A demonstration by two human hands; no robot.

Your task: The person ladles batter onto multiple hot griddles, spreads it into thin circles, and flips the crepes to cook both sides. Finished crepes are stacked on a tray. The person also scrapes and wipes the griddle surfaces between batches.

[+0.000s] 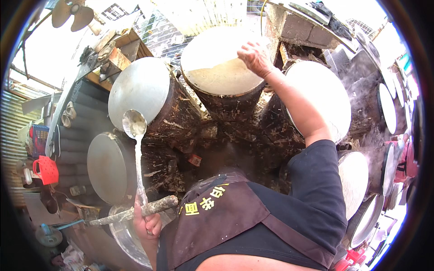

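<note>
My left hand (pixel 148 222) is wrapped round the long handle of a metal ladle (pixel 134 123), whose bowl holds something whitish. Beside that hand, a rough, crusted wooden rod (pixel 156 205) crosses the handle above a shiny metal basin (pixel 124 235). I cannot tell whether the hand grips the rod too. My right arm stretches forward, and my right hand (pixel 256 58) is over the right side of a round pale drum top (pixel 217 74). Its fingers are curled, and what they hold, if anything, cannot be made out. A curved edge divides that top into a bright and a creamier part.
More round-topped drums surround me: a grey one (pixel 138 88) at front left, another (pixel 106 167) nearer, a white one (pixel 318 97) at right. Steam rises on the right. A red basket (pixel 46 170) hangs at left, and a fan (pixel 72 14) is above.
</note>
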